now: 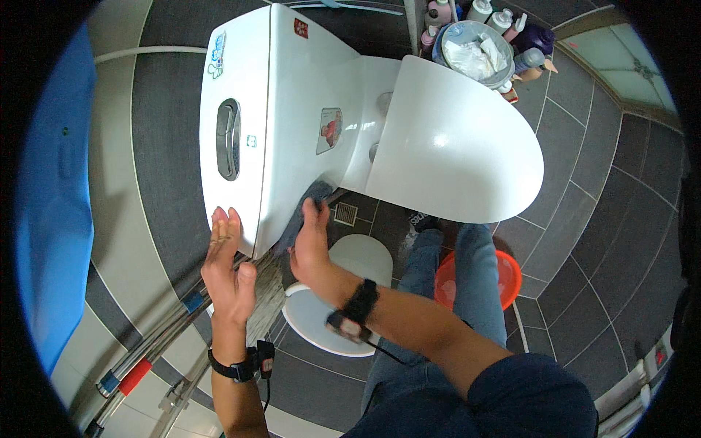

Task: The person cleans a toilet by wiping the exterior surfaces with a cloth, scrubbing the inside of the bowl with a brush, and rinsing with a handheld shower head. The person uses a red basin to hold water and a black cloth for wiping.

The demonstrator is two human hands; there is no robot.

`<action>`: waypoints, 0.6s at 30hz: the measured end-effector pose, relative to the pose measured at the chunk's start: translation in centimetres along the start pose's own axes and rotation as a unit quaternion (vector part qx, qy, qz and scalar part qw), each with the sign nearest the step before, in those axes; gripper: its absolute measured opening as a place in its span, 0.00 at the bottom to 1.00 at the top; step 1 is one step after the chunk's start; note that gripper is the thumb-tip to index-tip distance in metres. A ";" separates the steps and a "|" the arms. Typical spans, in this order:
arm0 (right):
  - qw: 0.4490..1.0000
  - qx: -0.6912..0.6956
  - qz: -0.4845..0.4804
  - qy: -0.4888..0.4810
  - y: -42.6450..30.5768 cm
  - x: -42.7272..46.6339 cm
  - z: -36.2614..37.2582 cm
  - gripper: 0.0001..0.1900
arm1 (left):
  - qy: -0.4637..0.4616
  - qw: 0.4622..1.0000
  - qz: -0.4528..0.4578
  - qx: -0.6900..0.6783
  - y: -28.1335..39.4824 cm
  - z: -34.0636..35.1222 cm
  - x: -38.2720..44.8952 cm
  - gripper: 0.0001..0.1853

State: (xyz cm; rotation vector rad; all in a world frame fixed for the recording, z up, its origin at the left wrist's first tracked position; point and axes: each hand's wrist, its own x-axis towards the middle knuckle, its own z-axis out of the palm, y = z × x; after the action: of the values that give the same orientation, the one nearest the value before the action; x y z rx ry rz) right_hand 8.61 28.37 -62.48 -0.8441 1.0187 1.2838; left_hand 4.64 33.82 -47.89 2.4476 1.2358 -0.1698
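Note:
A white toilet with a closed lid (460,142) lies before me. Its tank (306,71) has a chrome flush button (228,139) on top and a few stickers. My left hand (227,268) lays its fingertips on the near corner of the tank top, holding nothing, thumb spread. In my right hand (315,246) is a dark grey cloth (298,216), pressed against the tank's near side. Part of the cloth is hidden behind the fingers. Both wrists wear black straps with small devices.
A trash bin (509,76) with a bag and white paper stands among several bottles (499,21). An orange basin (508,274) sits behind my leg. Near my right forearm is a pale round-ended object (306,317). Metal poles (148,350) lean at left; a floor drain (345,213) lies below.

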 end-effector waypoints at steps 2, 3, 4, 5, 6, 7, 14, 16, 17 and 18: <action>0.997 0.046 -0.054 0.021 1.6 6.4 -0.7 0.37 | -0.002 1.000 0.006 0.013 0.3 -0.4 0.2 0.55; 0.997 0.056 -0.048 0.035 1.1 9.5 -1.5 0.37 | -0.001 1.000 0.011 0.014 0.5 -0.3 0.2 0.55; 0.996 0.081 -0.019 0.013 -1.4 14.9 -4.4 0.34 | -0.003 0.999 0.030 -0.015 1.3 1.1 1.3 0.55; 0.994 0.109 0.014 0.010 -2.5 17.0 -5.4 0.33 | -0.003 0.999 0.037 -0.032 1.4 1.8 1.7 0.55; 0.990 0.136 0.045 0.004 -3.8 18.4 -6.2 0.32 | 0.000 0.998 0.043 -0.049 1.6 2.3 2.0 0.54; 0.989 0.111 0.092 0.030 -3.0 16.9 -5.3 0.28 | 0.015 0.998 0.027 -0.064 1.0 1.9 1.2 0.54; 0.902 0.138 0.288 -0.292 -4.1 4.0 -4.0 0.24 | 0.335 0.888 -0.154 -0.274 0.2 7.6 -5.0 0.28; 0.916 0.073 0.328 -0.220 -5.9 -1.3 -2.2 0.24 | 0.404 0.787 -0.255 -0.390 0.9 10.2 -8.0 0.26; 0.915 0.027 0.323 -0.241 -7.1 -2.7 -2.5 0.25 | 0.408 0.715 -0.298 -0.484 1.3 12.4 -9.3 0.26; 0.919 -0.061 0.263 -0.287 -7.8 -3.1 -3.3 0.25 | 0.354 0.664 -0.317 -0.577 2.0 14.5 -10.1 0.28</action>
State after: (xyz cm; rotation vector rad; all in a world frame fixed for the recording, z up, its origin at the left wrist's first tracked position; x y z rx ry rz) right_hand 15.93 23.34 -61.09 -0.2340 0.7048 1.9246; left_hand 1.08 19.49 -57.80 0.8589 1.6601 1.1363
